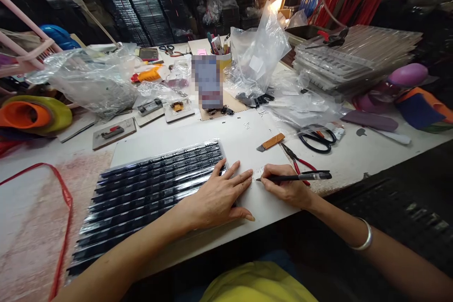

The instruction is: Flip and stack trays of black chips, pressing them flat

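Note:
My right hand (286,188) is closed around a black pen (300,177), its tip touching the white work surface near small written marks. Beside it, my left hand (219,193) lies flat with fingers spread, partly over the right edge of a clear plastic tray (152,184). Rows of small black parts fill this tray, which sits at a slant under my left forearm. Just beyond my right hand are red-handled pliers (300,163) and an orange utility knife (272,142). Black-handled scissors (316,139) rest a little farther right.
A phone (209,82) stands upright at the back, its screen blurred. Crumpled clear plastic bags (260,56) lie around it. Stacked clear trays (354,56) stand at the back right. A red strap (65,198) runs along the left, near an orange and yellow tape roll (33,114).

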The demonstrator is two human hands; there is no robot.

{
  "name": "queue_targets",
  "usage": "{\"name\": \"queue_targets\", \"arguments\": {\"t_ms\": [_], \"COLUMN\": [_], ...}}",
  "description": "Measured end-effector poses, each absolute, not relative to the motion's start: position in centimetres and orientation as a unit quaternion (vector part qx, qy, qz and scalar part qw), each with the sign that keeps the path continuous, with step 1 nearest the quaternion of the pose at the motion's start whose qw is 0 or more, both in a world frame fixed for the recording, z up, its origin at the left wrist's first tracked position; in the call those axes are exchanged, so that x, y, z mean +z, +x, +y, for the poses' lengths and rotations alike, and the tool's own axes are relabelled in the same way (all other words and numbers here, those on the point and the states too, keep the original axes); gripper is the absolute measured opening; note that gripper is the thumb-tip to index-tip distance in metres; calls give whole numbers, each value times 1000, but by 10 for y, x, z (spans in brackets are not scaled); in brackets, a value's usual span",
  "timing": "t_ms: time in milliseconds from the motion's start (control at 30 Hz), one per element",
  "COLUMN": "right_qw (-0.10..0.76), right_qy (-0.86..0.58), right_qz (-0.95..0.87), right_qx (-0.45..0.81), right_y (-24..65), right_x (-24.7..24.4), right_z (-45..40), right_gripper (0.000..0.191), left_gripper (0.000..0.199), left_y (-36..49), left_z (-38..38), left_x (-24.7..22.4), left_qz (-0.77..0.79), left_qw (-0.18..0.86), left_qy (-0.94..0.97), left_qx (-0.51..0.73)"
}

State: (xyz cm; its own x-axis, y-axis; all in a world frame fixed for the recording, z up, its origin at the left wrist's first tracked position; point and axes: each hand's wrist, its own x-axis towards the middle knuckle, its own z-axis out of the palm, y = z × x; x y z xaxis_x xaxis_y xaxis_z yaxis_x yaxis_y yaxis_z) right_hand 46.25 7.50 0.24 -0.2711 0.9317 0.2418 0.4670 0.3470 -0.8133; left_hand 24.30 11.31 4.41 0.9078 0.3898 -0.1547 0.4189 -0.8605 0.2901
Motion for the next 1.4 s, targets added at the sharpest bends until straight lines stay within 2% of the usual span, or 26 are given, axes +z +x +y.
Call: {"name": "queue_targets", "arguments": {"t_ms": [600,1400], "right_qw": [355,386], "right_qy": [-469,-503], "right_qz": [-745,-713], "right_qx": [313,298], "right_y": [461,462], "right_x": [3,6], "right_z": [75,76], "right_gripper": [14,16], "left_gripper": [78,76], "left_y": [242,242], "left_z": [113,114], "left_x": [43,43], "left_qz": [205,205], "left_qw": [152,152], "left_qy": [966,966], "left_qx": [-33,-36]}}
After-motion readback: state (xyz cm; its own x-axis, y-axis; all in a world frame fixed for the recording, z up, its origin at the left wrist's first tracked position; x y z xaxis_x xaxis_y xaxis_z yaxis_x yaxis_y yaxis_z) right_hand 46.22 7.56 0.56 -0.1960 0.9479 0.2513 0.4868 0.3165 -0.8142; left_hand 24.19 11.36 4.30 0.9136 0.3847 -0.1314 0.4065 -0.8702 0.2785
